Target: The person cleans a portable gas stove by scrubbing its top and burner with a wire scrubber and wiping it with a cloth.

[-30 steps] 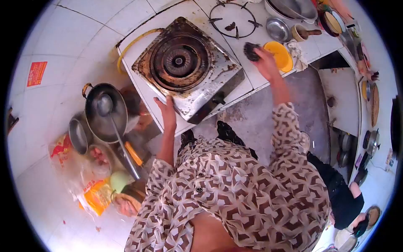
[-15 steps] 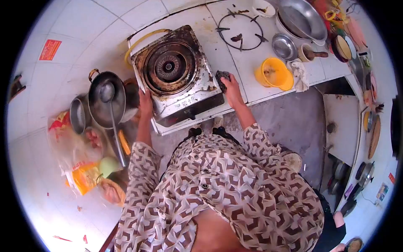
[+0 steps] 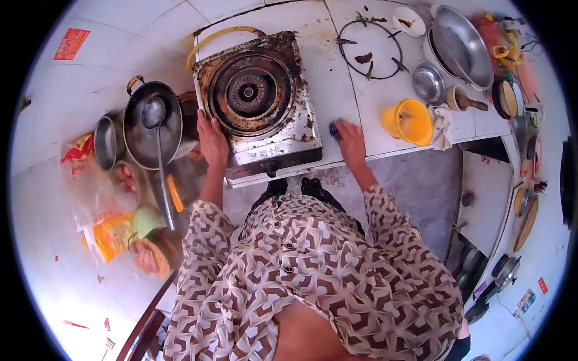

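Steel stove [image 3: 288, 146], one burner [image 3: 248, 92], our left hand [image 3: 212, 139] unclenched against its left side, right hand [image 3: 352, 143] gripping one dark scrubber [image 3: 333, 130] right of stove.

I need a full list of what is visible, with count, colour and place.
Gas stove: 1, stained silver, on counter
Hose: 1, yellow, behind stove
Ring stand: 1, black, right of stove
Tub: 1, yellow, near counter edge
Cloth: 1, whitish, right of tub
Steel bowl: 1, silver, beyond tub
Basin: 1, silver, beyond steel bowl
Small bowl: 1, white, beside basin
Mortar: 1, tan, beside steel bowl
Wok: 1, dark, left of stove
Ladle: 1, silver, in wok
Pot: 1, grey, beside wok
Plastic bags: count unclear, translucent and orange, lower left
Far-right kitchenware: too crowded to count, mixed colours
Scrubber: 1, dark, right of stove
Left hand: 1, bare, against stove's left side
Right hand: 1, bare, touching scrubber
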Demonstrator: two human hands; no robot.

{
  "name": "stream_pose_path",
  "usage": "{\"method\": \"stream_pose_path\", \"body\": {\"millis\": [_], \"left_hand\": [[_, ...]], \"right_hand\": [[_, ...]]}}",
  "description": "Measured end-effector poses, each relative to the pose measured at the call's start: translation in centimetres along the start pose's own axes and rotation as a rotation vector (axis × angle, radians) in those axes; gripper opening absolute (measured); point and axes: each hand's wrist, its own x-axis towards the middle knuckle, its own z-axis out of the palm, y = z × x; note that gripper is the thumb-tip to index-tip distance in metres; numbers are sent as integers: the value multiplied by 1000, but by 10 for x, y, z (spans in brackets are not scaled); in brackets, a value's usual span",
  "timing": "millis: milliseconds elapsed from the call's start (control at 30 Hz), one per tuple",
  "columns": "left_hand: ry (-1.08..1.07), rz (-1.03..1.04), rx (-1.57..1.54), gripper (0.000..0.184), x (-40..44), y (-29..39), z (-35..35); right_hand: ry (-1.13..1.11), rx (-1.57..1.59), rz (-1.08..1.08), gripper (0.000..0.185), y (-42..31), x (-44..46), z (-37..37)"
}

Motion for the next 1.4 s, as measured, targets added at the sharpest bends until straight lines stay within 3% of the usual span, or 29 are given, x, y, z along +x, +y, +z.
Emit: {"method": "stream_pose_path", "body": {"millis": [200,333,467,500,700,767,900,1000,1100,1200,1400], "left_hand": [[-46,-44,15,55,-1,-3,1],[-54,-95,-3,54,-7,13,4],[-73,-123,28,55,-4,13,5],[-73,-102,21,55,-2,15,5],[-61,-101,-21,53,-5,20,4],[-35,-35,-22,53,-8,11,7],[-113,-105,27,56,-8,20,0],[-79,-93,7,54,-10,18,2],[-59,-64,1,54,-10,15,4],[-66,-74,-6,54,-11,22,1],[-63,-67,7,53,-15,22,4]], "right_hand": [[93,-68,-129,48,22,166,34],[286,-214,-358,43,74,267,68],[84,-266,-195,34,82,364,79],[-3,-312,-122,32,81,370,81],[183,-281,-318,50,58,284,56],[108,-351,-241,51,63,268,33],[3,-360,-88,48,79,260,10],[121,-410,-23,47,76,246,13],[34,-379,18,46,50,224,20],[131,-132,-267,43,44,217,46],[262,-286,-202,33,74,336,84]]}}
